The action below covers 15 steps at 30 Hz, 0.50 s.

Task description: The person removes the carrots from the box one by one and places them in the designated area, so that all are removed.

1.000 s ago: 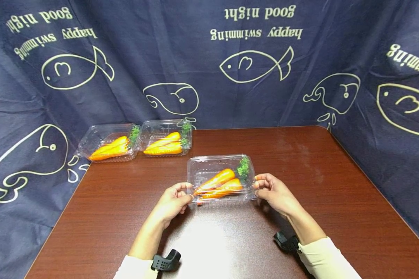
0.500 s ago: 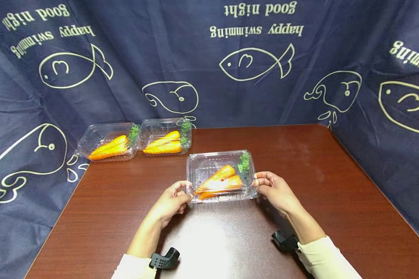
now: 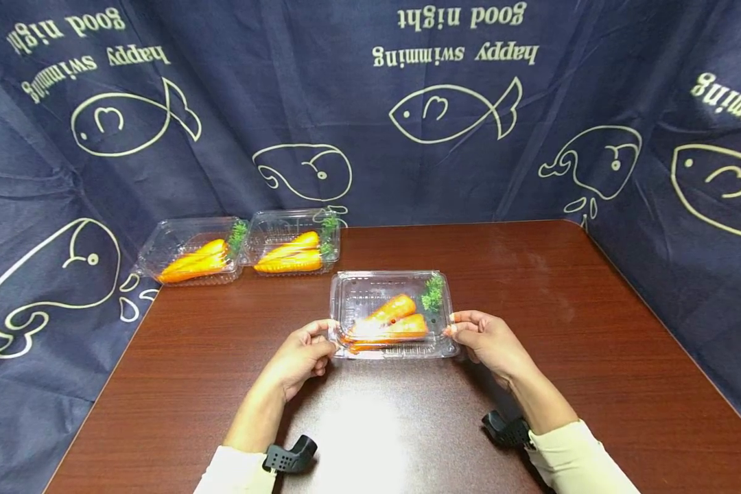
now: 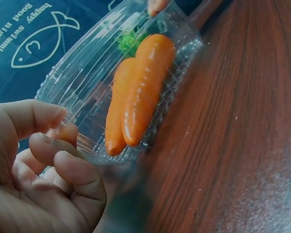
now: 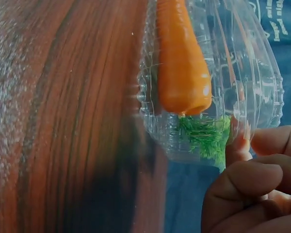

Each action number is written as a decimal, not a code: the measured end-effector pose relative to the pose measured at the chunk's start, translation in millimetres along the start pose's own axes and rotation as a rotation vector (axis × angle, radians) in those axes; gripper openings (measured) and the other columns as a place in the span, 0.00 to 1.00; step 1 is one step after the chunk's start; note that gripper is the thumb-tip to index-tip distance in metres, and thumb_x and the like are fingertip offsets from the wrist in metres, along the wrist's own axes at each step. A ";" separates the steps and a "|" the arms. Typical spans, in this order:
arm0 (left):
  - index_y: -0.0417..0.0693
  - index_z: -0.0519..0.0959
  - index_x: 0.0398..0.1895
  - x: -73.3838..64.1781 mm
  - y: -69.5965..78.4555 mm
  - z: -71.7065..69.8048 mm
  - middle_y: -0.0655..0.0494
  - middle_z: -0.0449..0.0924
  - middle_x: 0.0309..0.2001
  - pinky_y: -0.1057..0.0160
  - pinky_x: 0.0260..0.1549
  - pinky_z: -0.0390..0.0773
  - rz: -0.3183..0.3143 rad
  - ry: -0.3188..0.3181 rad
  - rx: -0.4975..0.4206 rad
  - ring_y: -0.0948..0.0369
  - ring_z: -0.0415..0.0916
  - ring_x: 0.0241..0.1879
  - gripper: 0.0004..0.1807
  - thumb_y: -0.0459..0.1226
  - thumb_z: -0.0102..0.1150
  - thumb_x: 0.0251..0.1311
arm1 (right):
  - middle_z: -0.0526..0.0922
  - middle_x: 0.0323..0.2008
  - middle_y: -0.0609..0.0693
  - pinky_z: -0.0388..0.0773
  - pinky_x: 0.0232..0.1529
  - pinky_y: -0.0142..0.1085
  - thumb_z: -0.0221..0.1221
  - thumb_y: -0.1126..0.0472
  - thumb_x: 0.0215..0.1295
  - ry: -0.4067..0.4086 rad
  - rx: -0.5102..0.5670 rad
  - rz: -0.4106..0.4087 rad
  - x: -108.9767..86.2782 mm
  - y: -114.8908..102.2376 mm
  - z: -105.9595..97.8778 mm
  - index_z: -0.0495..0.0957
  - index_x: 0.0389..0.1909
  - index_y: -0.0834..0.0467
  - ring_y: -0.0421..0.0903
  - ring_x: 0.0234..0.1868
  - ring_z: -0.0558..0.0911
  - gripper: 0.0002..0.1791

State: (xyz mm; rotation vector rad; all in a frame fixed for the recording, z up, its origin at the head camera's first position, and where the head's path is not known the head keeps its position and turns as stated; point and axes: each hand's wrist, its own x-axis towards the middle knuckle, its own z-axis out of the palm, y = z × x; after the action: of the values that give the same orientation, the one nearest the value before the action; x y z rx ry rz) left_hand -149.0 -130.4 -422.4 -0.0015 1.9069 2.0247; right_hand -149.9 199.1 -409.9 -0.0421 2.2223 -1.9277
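A clear plastic clamshell box (image 3: 370,283) is held between both hands in the middle of the table. Inside lie two orange carrots (image 4: 148,87), with leafy carrot greens (image 5: 203,133) at the right end. My left hand (image 3: 301,360) pinches the box's left end at the rim between thumb and fingertips. At the opposite end, the thumb and fingertips of my right hand (image 3: 490,343) pinch the rim. The lid appears down over the carrots. Whether the base touches the table cannot be told.
Two similar clear boxes with carrots, a left one (image 3: 191,264) and a right one (image 3: 290,254), stand side by side at the back left of the brown table (image 3: 531,288). A dark blue printed curtain (image 3: 358,116) hangs behind and along both sides.
The box has shifted and tilted only slightly in the grip, its far edge rising a little and then lowering. Both hands keep hold of its ends. The two back boxes stay put.
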 end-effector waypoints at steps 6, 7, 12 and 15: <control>0.33 0.69 0.58 2.5 1.0 -2.1 0.60 0.69 0.20 0.71 0.19 0.64 -0.012 -0.013 -0.009 0.67 0.59 0.17 0.24 0.25 0.55 0.56 | 0.85 0.36 0.46 0.55 0.17 0.25 0.53 0.70 0.64 -0.019 0.004 0.025 0.4 -0.5 -2.4 0.68 0.55 0.74 0.31 0.17 0.58 0.20; 0.33 0.69 0.58 2.8 0.9 -2.4 0.60 0.69 0.20 0.71 0.20 0.64 -0.014 -0.019 -0.013 0.67 0.59 0.17 0.23 0.25 0.54 0.56 | 0.85 0.37 0.46 0.55 0.17 0.25 0.53 0.70 0.64 -0.028 0.006 0.028 0.4 -0.2 -3.2 0.68 0.55 0.74 0.31 0.17 0.58 0.20; 0.36 0.71 0.52 4.1 0.4 -3.2 0.61 0.67 0.20 0.70 0.20 0.63 -0.018 -0.038 -0.031 0.67 0.59 0.17 0.18 0.25 0.53 0.56 | 0.85 0.40 0.45 0.57 0.17 0.25 0.55 0.70 0.63 -0.068 0.012 0.035 0.7 3.5 -6.0 0.68 0.54 0.72 0.32 0.19 0.61 0.19; 0.37 0.72 0.49 4.8 1.0 -3.1 0.61 0.67 0.20 0.70 0.20 0.64 -0.006 -0.034 -0.010 0.67 0.59 0.17 0.16 0.25 0.53 0.56 | 0.85 0.43 0.50 0.59 0.17 0.25 0.56 0.71 0.64 -0.079 -0.018 0.013 1.6 5.2 -6.7 0.68 0.53 0.72 0.33 0.20 0.64 0.18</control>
State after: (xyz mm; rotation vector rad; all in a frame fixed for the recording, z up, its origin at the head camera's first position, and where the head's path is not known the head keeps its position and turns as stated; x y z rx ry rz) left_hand -154.4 -132.2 -422.9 0.0245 1.8742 2.0175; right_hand -152.1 206.2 -414.4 -0.1050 2.1835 -1.8665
